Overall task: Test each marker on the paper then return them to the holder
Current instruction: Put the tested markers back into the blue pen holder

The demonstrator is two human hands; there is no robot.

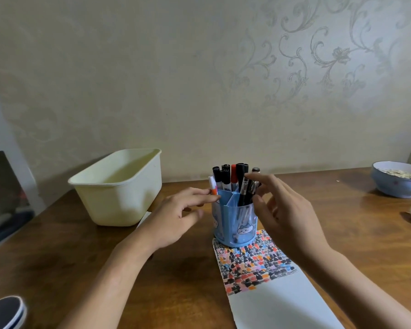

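Head view: my left hand and right hand flank the holder, fingers loosely spread, gripping nothing. Left fingertips touch the holder's rim beside an orange marker. Right fingertips reach over the black markers. Paper lies under the holder, nearer me, on the desk.

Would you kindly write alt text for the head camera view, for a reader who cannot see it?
A person's left hand and right hand reach around a blue marker holder full of markers, standing on the far end of a paper covered in colored test marks. A cream plastic bin sits to the left on the wooden table, a bowl far right.
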